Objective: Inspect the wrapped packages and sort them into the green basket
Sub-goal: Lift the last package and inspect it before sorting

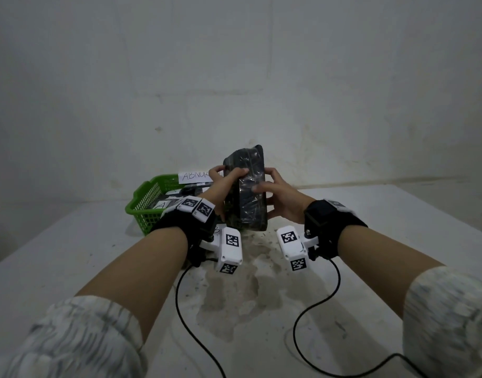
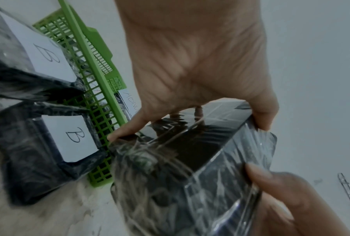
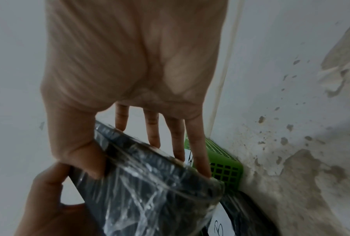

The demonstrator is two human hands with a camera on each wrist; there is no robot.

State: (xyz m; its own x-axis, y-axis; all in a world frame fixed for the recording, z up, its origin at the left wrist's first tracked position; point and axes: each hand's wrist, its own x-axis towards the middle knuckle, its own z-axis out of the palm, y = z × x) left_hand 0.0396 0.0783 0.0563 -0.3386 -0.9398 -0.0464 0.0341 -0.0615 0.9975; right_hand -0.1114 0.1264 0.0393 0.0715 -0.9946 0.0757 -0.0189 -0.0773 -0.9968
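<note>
Two hands (image 1: pixel 229 186) (image 1: pixel 280 200) grip one wrapped package (image 1: pixel 246 192); two B-labelled packages (image 2: pixel 49 151) (image 2: pixel 24 63) beside one green basket (image 1: pixel 144 203).

A bare workroom: stained white table (image 1: pixel 261 309) against a plain scuffed wall (image 1: pixel 234 64).
</note>
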